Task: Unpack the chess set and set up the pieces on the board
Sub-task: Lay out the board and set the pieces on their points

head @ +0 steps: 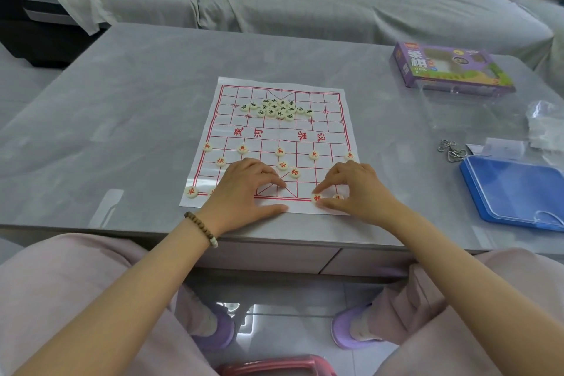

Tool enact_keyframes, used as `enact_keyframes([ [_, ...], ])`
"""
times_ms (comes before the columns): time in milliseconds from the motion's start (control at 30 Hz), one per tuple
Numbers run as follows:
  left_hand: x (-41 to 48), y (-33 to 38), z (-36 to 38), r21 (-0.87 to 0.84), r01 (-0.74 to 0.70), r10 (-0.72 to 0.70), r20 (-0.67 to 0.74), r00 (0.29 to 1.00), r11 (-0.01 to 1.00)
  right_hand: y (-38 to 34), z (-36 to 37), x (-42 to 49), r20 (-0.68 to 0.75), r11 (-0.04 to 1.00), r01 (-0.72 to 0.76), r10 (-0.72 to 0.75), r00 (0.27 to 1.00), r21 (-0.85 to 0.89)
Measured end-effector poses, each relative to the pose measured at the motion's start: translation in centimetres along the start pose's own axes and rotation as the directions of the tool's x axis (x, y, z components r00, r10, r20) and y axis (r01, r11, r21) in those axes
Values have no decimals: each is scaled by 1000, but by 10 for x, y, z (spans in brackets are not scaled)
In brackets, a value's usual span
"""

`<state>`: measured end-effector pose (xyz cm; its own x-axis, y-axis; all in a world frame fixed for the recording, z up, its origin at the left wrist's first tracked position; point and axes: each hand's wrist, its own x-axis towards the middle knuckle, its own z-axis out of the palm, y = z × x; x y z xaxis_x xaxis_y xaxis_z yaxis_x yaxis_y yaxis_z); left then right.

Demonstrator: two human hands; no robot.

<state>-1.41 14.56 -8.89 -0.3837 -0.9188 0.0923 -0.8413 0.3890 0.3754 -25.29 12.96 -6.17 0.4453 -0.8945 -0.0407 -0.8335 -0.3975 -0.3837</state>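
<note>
white paper board w/ red grid point(274, 137) lies mid grey table point(122, 107). red side approx half set; dark-lettered pile point(276, 108) on far half unsorted. right hand point(351, 185) pinches cream round piece point(317, 198) on near edge row; left hand point(244, 186) flat, fingers spread, holding nothing. purple box point(448, 69) well apart; plenty room.

Glossy grey tabletop point(146, 131), thin creased plastic-looking board sheet point(305, 131), smooth cream pieces point(276, 108), shiny cardboard box point(448, 69), blue plastic case point(512, 189), wooden bead bracelet point(201, 229).
</note>
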Motion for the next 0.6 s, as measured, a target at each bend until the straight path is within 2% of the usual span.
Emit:
enact_keyframes([
  [133, 1, 1, -3, -6, -13, 13, 3, 1000, 1000, 1, 1, 0, 5, 1000, 0, 0, 1000, 14],
  [200, 2, 0, -9, -47, 14, -17, -63, 998, 999, 0, -1, 2, -13, 998, 2, -2, 1000, 57],
  [300, 5, -7, -22, -126, 121, -143, -184, 973, 985, -7, -3, 12, -72, 992, -22, 31, 997, 121],
  [400, 10, -13, -27, -59, 209, -215, -135, 967, 976, -17, 0, 27, -91, 988, -40, 54, 994, 148],
  [500, 14, -14, -24, 7, 222, -221, -80, 972, 975, -25, 7, 40, -75, 989, -69, 79, 994, 128],
  [600, 17, -14, -20, -5, 226, -226, -64, 972, 974, -28, 12, 48, -74, 991, -83, 91, 993, 105],
])
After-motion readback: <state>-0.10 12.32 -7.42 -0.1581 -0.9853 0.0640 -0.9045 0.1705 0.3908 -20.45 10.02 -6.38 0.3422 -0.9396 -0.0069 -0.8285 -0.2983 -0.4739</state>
